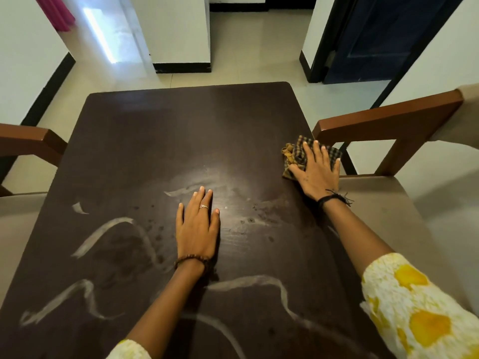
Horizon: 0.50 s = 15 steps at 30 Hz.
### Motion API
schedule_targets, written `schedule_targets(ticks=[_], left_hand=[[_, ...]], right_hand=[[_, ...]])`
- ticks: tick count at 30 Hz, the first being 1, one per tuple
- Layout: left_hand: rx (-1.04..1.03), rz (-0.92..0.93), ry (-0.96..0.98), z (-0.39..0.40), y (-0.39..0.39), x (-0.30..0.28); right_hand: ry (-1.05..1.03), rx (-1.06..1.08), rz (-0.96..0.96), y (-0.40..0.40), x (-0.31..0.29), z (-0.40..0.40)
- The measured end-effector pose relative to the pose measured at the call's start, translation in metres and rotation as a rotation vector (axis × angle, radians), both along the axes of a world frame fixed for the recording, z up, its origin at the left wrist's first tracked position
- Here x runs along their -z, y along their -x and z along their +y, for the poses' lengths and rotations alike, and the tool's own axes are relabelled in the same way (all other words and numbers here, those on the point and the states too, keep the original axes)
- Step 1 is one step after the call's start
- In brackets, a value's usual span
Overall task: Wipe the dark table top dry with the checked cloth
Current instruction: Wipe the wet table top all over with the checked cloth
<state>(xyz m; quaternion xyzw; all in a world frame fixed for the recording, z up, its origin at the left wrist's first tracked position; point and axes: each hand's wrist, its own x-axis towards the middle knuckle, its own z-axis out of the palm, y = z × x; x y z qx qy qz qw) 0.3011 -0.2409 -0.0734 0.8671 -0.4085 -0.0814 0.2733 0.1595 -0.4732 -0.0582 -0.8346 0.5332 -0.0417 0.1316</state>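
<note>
Checked cloth (298, 156) lies bunched at the right edge of the dark table top (160, 130), about halfway along it, and part of it hangs out past that edge. The right hand (317, 174) presses it flat, fingers straight and spread, thumb out on the cloth's inner side; nothing is curled round the fabric. The left hand (198, 226) rests palm down near the middle of the table top, fingers straight and close together, holding nothing.

Wet streaks (103, 231) curl in pale bands across the near half, toward the near left corner and along the near edge, with a scatter of droplets (155, 229) just left of the left hand. The far half looks dull and mostly dry.

Several things could go wrong from here. Since the cloth is only pinned under a flat palm at the very edge, a stroke outward would likely push it off the table top toward the chair (388, 120) that stands just beside that edge. A bunched cloth also meets the surface with less of its area, so it may smear the bands rather than lift them. The left hand sits on damp wood, and when it moves it may leave a print or drag water onto dry parts. The near left corner lies farthest from the cloth and is the easiest patch to miss.
</note>
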Motion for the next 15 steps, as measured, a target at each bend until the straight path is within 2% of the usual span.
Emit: schedule_targets(ticks=[3,7,15], left_hand=[[0.08,0.1,0.055,0.009,-0.014,-0.006],[0.117,-0.002,-0.003,0.049,-0.053,-0.008],[-0.04,-0.02,-0.091,0.139,-0.129,-0.006]], right_hand=[[-0.005,0.056,0.01,-0.005,-0.003,0.011],[-0.026,0.096,0.01,-0.035,-0.008,0.034],[0.042,-0.225,-0.047,-0.202,0.0,0.15]])
